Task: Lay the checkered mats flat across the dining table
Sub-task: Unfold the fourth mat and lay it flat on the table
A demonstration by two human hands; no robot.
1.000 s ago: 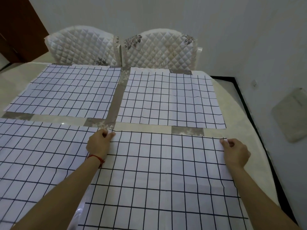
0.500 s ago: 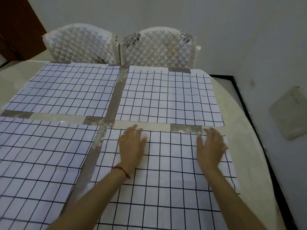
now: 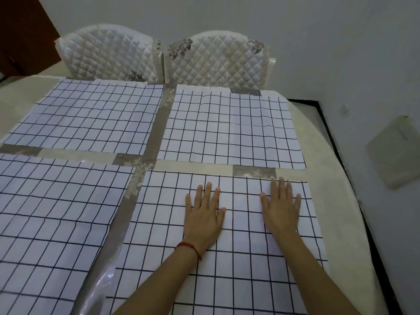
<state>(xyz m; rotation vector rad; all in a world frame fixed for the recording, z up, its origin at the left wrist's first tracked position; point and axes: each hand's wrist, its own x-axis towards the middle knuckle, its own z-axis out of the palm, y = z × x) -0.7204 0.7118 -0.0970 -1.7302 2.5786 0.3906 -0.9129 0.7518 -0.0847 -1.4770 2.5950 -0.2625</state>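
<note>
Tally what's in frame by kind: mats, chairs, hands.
Checkered mats: 4 (far left, far right, near left, near right)
Quilted chairs: 2 ()
Hands flat on near right mat: 2 (left, right)
Total: 8

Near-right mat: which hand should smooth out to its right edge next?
Probably the right hand: it lies flat on the near-right mat beside that edge; the left hand rests nearer the middle.

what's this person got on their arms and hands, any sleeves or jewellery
Both forearms are bare, with no sleeves in view. The left hand has a thin red string bracelet around its wrist. The right hand wears nothing: no gloves, rings or watch show on either hand.
</note>
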